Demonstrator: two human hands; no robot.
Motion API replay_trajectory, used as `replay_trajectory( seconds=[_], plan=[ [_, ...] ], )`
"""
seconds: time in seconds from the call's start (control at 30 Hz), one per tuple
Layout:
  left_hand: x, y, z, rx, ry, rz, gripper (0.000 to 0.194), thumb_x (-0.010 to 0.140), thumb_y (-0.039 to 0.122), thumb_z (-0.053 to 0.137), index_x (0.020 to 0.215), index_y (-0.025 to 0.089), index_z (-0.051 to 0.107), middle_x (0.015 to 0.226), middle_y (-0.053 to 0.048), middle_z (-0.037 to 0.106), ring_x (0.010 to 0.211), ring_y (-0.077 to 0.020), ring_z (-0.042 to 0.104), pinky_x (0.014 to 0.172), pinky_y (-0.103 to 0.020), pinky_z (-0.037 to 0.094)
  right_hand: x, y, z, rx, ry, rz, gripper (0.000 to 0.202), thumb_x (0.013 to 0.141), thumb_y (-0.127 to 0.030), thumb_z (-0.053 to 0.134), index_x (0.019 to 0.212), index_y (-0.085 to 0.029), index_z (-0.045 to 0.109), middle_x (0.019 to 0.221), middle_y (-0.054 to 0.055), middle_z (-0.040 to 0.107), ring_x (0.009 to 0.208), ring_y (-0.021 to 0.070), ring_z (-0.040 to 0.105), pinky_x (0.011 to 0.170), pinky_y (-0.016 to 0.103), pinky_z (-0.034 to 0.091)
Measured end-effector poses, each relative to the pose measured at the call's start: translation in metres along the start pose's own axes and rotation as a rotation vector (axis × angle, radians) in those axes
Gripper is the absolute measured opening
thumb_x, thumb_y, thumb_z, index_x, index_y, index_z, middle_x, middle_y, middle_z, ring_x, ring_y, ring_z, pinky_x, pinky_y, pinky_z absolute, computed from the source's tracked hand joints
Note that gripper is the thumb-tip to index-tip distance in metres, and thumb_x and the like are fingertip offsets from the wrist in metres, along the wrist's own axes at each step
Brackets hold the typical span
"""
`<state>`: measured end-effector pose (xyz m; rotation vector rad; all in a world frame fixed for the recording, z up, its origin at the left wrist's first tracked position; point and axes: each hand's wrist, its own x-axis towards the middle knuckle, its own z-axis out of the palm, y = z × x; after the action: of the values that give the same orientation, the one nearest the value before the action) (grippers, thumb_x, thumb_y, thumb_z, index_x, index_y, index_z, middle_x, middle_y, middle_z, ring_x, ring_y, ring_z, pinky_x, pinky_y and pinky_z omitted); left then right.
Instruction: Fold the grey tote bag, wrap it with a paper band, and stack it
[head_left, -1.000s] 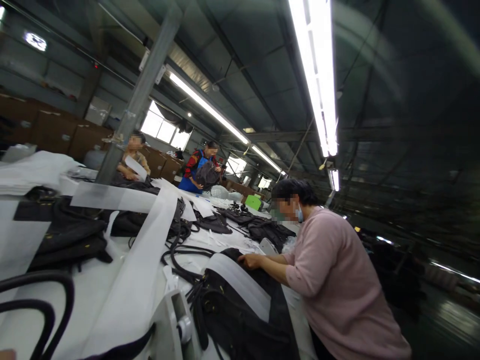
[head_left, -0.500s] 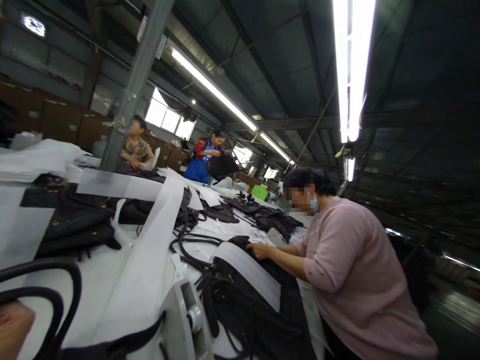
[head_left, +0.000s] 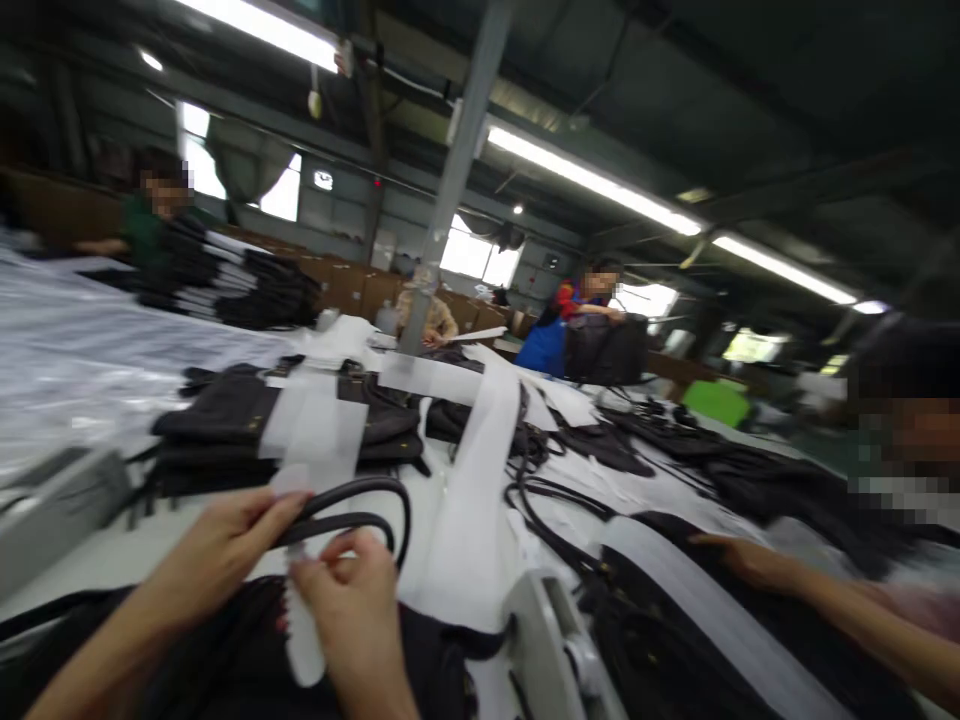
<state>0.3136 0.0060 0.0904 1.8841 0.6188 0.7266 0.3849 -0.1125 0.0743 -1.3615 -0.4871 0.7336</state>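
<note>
In the lower left of the head view, my left hand [head_left: 232, 535] pinches the upper end of a white strip [head_left: 306, 635] beside two black cord handles [head_left: 367, 487]. The strip passes around the cords and hangs down with a toothed edge. My right hand [head_left: 356, 590] is closed on the strip just below the cords, its fingers pressed together. Beneath both hands lies a black fabric bag [head_left: 217, 650], partly hidden by my forearms.
A grey-white dispenser [head_left: 551, 640] stands right of my hands, another device [head_left: 64, 510] at left. Black bags [head_left: 289, 420] and white sheets [head_left: 476, 500] lie ahead. A co-worker's hand [head_left: 750, 560] touches a bag at right. Other people stand farther back.
The view has swung left and down. Both my hands now show at the cord handles with the white strip; before, only part of one hand showed at the lower left edge.
</note>
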Motion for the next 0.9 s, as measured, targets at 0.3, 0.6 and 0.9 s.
replay_trajectory(
  seconds=[0.3,0.6,0.9],
  plan=[
    [0.005,0.008,-0.008,-0.108,-0.089,0.089,0.036,0.087,0.050,0.045,0.090,0.017,0.060,0.086,-0.002,0.063,0.082,-0.0184,0.056,0.075,-0.026,0.044,-0.008,-0.039,-0.029,0.106,-0.336,-0.043,0.038,0.067,-0.035,0.079,0.099,-0.017,0.069,0.089,0.008,0.073,0.088,0.0204,0.068,0.083,0.031,0.049],
    [0.001,0.009,-0.012,-0.047,-0.129,0.112,0.036,0.088,0.050,0.044,0.077,0.018,0.056,0.071,0.002,0.053,0.068,-0.0140,0.047,0.063,-0.022,0.038,0.010,-0.029,-0.032,-0.121,0.052,-0.356,0.029,0.077,-0.045,0.068,0.067,-0.018,0.069,0.065,0.002,0.062,0.059,0.0122,0.055,0.055,0.024,0.044],
    [0.047,0.045,-0.003,-0.012,-0.258,0.167,0.033,0.084,0.044,0.047,0.068,0.017,0.057,0.061,0.004,0.047,0.060,-0.0118,0.043,0.059,-0.022,0.035,0.021,-0.010,-0.033,0.086,0.162,-0.356,0.033,0.076,-0.048,0.069,0.088,-0.017,0.072,0.081,0.006,0.071,0.074,0.0184,0.064,0.071,0.031,0.050]
  ],
)
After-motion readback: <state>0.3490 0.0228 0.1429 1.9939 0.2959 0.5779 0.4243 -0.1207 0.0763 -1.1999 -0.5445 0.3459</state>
